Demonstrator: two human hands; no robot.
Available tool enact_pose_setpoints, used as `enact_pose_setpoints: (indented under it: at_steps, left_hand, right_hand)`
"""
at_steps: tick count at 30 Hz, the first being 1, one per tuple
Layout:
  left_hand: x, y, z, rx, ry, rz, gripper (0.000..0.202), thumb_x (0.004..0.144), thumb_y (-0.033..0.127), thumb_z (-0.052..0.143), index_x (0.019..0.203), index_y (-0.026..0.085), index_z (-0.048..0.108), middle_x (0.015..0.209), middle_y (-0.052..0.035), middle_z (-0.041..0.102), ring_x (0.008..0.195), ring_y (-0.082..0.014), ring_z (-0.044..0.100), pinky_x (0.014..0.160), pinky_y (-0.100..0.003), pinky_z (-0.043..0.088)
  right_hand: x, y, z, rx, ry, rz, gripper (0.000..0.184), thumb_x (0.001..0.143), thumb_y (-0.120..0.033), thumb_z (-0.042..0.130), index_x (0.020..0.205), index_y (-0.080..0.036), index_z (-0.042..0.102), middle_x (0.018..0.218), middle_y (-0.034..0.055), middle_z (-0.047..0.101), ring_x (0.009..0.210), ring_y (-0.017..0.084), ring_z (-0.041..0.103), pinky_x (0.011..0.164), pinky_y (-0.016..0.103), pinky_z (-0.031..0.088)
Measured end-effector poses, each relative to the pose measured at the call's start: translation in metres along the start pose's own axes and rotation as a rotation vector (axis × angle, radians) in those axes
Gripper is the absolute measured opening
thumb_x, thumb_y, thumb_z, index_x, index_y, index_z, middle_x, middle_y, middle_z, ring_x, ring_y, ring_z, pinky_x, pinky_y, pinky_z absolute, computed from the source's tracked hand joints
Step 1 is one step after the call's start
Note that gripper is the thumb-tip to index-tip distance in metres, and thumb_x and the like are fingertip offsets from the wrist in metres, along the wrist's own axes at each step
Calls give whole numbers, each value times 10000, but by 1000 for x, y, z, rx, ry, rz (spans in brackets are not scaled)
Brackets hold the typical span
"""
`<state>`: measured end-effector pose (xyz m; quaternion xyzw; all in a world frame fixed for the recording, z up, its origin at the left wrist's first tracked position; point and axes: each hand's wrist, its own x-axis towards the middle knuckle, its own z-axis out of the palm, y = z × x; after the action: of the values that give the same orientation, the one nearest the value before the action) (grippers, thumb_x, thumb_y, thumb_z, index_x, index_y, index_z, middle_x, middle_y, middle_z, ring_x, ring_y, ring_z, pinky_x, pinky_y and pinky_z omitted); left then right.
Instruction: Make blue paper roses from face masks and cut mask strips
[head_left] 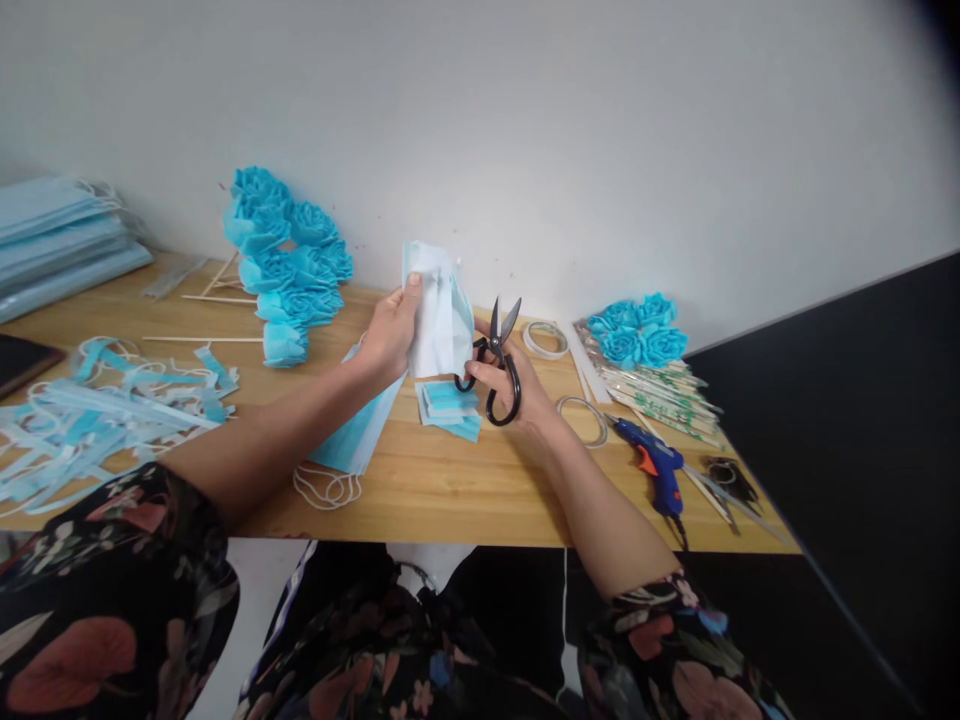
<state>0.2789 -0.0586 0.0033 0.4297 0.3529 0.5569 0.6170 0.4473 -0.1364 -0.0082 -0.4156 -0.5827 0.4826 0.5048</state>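
Observation:
A pale blue and white sheet of face mask material [439,315] is held up above the table, pinched at its left side by my left hand [391,328]. My right hand [517,385] holds black-handled scissors [496,345], blades parted and pointing up, and its fingers also touch the sheet's right edge. Below the sheet lie small cut pieces of blue mask fabric [450,408]. Whole blue face masks [356,435] with white ear loops rest under my left forearm.
Blue fabric flowers [289,270] stand at the left, with more flowers [637,330] at the right. A heap of cut strips [97,420] lies left, near stacked masks [60,240]. Tape rolls [545,340], a blue glue gun [654,462] and wrapped sticks [667,398] lie right.

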Motion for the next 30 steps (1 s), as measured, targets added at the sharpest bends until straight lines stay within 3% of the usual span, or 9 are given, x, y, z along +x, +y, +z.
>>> enact_pose_setpoints:
  at_steps: [3, 6, 9, 12, 17, 24, 30]
  left_hand:
    - [-4, 2, 2, -66, -158, -66, 568, 882, 697, 615, 1041, 153, 640, 911, -130, 744, 894, -284, 737, 775, -405, 610]
    - [-8, 6, 4, -89, -358, -73, 641, 817, 709, 689, 1092, 131, 655, 963, -159, 748, 972, -325, 733, 825, -436, 600]
    - [-10, 7, 4, -35, -482, -55, 644, 699, 578, 860, 1116, 124, 675, 1020, -149, 744, 1006, -315, 717, 868, -410, 576]
    - [-9, 4, 2, 69, -463, -65, 586, 601, 408, 944, 1040, 114, 692, 967, -114, 732, 871, -241, 697, 779, -349, 557]
    - [-6, 7, -1, 97, -354, -79, 463, 584, 326, 925, 887, 116, 646, 787, -40, 660, 642, -130, 573, 604, -282, 483]
    - [-2, 16, -4, 45, -357, -91, 300, 586, 219, 829, 755, 140, 594, 624, 4, 567, 547, -99, 502, 530, -252, 383]
    - [-1, 17, -4, 14, -375, -105, 262, 589, 179, 793, 755, 132, 597, 633, 4, 552, 532, -86, 454, 516, -258, 353]
  right_hand:
    - [1, -3, -2, -25, 44, -28, 725, 774, -390, 776, 1448, -252, 545, 785, -22, 605, 689, 157, 619, 686, 320, 524]
    - [3, -6, -5, -14, 169, -42, 736, 761, -403, 779, 1443, -258, 543, 789, -27, 596, 700, 157, 620, 711, 326, 533]
    - [6, -4, -9, 37, 266, -45, 716, 763, -393, 780, 1426, -261, 544, 796, -34, 589, 709, 150, 619, 715, 321, 529]
    - [9, 0, -12, 74, 273, -70, 693, 757, -387, 787, 1399, -255, 560, 795, -40, 575, 699, 139, 612, 675, 306, 515]
    - [11, 1, -16, 91, 290, -78, 659, 736, -377, 803, 1350, -252, 600, 802, -45, 563, 677, 129, 615, 629, 291, 515]
    - [11, -5, -23, 125, 340, -101, 631, 723, -350, 800, 1317, -256, 607, 801, -51, 567, 661, 119, 613, 635, 290, 520]
    - [10, -6, -24, 123, 310, -100, 678, 726, -370, 806, 1356, -252, 585, 808, -46, 584, 686, 134, 637, 669, 304, 538]
